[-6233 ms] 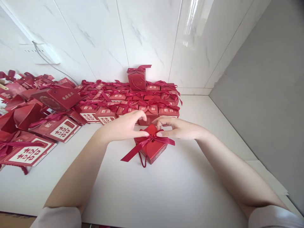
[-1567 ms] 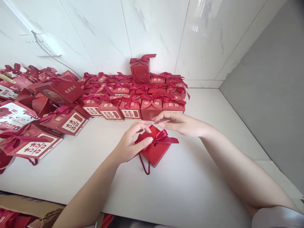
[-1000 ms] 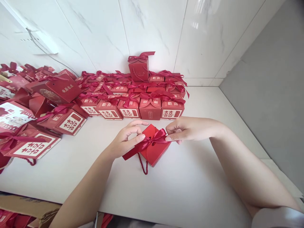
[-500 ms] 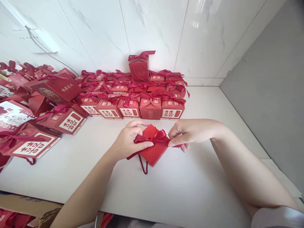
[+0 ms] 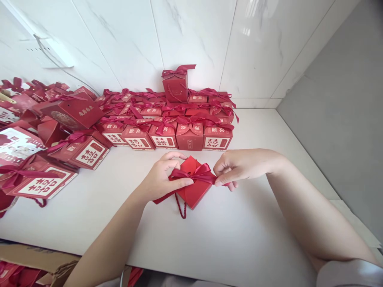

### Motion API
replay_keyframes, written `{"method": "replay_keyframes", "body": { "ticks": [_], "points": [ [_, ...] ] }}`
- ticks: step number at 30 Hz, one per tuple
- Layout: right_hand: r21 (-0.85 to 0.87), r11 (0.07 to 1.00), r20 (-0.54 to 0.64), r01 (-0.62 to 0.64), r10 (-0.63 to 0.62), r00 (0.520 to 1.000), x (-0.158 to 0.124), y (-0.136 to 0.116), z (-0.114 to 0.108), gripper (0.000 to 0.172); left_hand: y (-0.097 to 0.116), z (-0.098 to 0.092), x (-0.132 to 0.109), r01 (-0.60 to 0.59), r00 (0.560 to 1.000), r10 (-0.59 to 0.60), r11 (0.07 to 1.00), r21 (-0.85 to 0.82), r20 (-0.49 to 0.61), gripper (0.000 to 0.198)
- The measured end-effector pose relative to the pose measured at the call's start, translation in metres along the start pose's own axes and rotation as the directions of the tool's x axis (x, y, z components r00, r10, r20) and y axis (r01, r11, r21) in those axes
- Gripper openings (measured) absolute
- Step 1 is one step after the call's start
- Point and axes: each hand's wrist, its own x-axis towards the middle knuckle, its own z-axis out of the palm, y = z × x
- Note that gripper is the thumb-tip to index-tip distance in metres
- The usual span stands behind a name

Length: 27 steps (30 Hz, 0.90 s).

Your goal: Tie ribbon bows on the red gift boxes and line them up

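In the middle of the white table stands a small red gift box [image 5: 197,194], seen from above, with a dark red ribbon [image 5: 203,174] tied in a bow across its top. My left hand [image 5: 163,177] is closed on the bow's left side, thumb lying near the knot. A loose ribbon tail hangs below that hand. Between thumb and fingers, my right hand [image 5: 231,169] pinches the ribbon's right end, held just off the box's right corner. A twisted red cord handle [image 5: 181,207] droops from the box's near-left side onto the table.
Rows of finished red boxes [image 5: 163,137] with bows line the wall, one box [image 5: 176,87] standing on top. More boxes [image 5: 68,113] are heaped at the left. A cardboard carton [image 5: 36,257] sits below the table's front edge. A grey wall [image 5: 341,99] bounds the right.
My right hand has shifted slightly right with the ribbon end. The bow looks a little tighter, and the left tail reaches further left. The box has barely moved.
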Motion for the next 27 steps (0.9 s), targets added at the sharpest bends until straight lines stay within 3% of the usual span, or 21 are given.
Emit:
{"method": "replay_keyframes", "body": {
  "ticks": [2, 6, 12, 17, 21, 27],
  "points": [
    [0.024, 0.999, -0.09, 0.036, -0.034, 0.995, 0.0, 0.003, -0.003, 0.039, -0.002, -0.003, -0.001, -0.001, 1.0, 0.002, 0.998, -0.067, 0.008, 0.034],
    [0.082, 0.988, -0.327, 0.13, -0.097, 0.94, 0.006, 0.007, -0.006, 0.046, -0.003, -0.008, -0.002, 0.024, 1.0, -0.02, 0.983, -0.181, 0.024, 0.032],
    [0.199, 0.939, -0.23, 0.281, -0.234, 0.945, 0.023, 0.01, 0.002, 0.039, -0.002, -0.007, -0.002, 0.05, 0.998, -0.038, 0.972, -0.229, 0.054, 0.034],
    [0.23, 0.936, -0.176, 0.267, -0.23, 0.957, 0.029, 0.013, 0.004, 0.034, -0.004, -0.005, -0.001, 0.047, 0.998, -0.035, 0.972, -0.229, 0.053, 0.035],
    [0.23, 0.937, -0.11, 0.262, -0.242, 0.964, 0.032, 0.015, 0.004, 0.036, -0.004, -0.002, -0.001, 0.011, 1.0, -0.01, 0.995, -0.097, 0.012, 0.035],
    [0.209, 0.93, -0.102, 0.301, -0.286, 0.953, 0.033, 0.014, 0.005, 0.036, 0.0, 0.002, -0.002, -0.016, 0.999, 0.017, 1.0, 0.023, -0.04, 0.036]
  ]
}}
